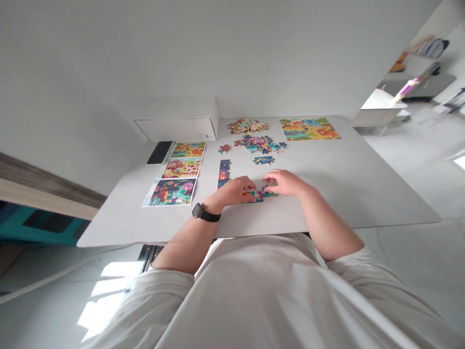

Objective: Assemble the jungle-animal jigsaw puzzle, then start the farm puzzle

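My left hand, with a black watch on its wrist, has its fingers curled down on joined jigsaw puzzle pieces near the table's front edge. Beside it, the fingers of my right hand are bent around a dark jigsaw puzzle piece at the right end of that row. Part of the row is hidden under both hands. A joined vertical strip of dark blue pieces lies just beyond my left hand. Farther back is a small joined blue-and-yellow section.
Loose puzzle pieces lie in a colourful pile, with a yellowish pile behind. A finished-looking animal picture is at back right. Left stand a picture sheet, a phone and a white box against the wall.
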A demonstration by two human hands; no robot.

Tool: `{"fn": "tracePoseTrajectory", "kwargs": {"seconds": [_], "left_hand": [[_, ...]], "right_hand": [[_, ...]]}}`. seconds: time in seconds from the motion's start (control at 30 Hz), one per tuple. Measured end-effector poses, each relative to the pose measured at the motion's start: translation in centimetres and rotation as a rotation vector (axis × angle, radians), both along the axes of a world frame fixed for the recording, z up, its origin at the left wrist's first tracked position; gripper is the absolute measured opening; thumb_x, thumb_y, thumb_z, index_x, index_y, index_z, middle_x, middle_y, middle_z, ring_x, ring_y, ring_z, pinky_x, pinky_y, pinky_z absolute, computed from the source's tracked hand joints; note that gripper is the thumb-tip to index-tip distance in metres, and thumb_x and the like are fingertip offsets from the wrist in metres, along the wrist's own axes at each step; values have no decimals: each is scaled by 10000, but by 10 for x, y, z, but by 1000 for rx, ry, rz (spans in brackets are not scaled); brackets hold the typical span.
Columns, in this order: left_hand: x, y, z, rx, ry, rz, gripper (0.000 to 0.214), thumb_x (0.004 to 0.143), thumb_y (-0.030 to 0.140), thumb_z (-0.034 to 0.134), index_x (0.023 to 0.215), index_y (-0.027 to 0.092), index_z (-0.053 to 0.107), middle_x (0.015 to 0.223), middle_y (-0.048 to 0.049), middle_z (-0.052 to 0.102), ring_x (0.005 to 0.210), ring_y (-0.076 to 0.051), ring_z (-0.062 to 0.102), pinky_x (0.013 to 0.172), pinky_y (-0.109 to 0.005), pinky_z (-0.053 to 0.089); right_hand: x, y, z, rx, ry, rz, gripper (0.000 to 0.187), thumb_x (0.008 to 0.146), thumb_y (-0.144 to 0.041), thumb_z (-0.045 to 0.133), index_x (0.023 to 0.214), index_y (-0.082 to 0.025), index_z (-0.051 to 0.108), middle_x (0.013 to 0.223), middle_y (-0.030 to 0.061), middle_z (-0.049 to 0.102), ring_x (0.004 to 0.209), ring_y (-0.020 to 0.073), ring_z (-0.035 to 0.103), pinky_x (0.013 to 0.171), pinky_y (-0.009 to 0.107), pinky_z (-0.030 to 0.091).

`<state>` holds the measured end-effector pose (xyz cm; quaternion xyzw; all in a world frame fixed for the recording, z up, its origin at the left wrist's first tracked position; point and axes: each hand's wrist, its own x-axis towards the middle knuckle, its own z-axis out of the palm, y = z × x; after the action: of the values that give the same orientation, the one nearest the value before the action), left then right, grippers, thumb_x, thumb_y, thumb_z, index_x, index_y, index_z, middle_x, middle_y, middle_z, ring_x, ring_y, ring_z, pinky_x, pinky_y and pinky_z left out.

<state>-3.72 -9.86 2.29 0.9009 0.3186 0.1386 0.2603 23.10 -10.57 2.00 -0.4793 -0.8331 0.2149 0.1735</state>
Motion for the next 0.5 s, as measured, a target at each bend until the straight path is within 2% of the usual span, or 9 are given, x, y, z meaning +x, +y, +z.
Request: {"fn": "tracePoseTrajectory", "kwargs": {"seconds": [0.1, 0.2, 0.5], "left_hand": [[1, -2, 0, 12, 35, -6, 405, 822, 399, 821, 1179, 219, 760, 1136, -79, 682, 925, -208, 677, 839, -298, 528], [2, -2, 0, 43, 65, -36, 381, 820, 386, 824, 1162, 227, 772, 1126, -78, 679, 979, -230, 680, 886, -313, 528], [4, -2, -1, 62, 89, -54, 356, 854, 401, 785, 1163, 225, 768, 1103, -76, 698, 982, -238, 681, 876, -315, 512]], "right_hand": [[5, -8, -2, 20, -105, 61, 383, 783, -296, 884, 1151, -245, 790, 1170, 99, 736, 1073, 273, 688, 934, 349, 500], [7, -18, -6, 41, -149, 79, 338, 819, -270, 859, 1149, -257, 792, 1170, 97, 725, 1108, 281, 676, 977, 367, 483], [20, -36, -10, 86, -103, 72, 324, 867, -202, 767, 1191, -215, 765, 1139, 111, 730, 1065, 268, 684, 944, 359, 498]]}}
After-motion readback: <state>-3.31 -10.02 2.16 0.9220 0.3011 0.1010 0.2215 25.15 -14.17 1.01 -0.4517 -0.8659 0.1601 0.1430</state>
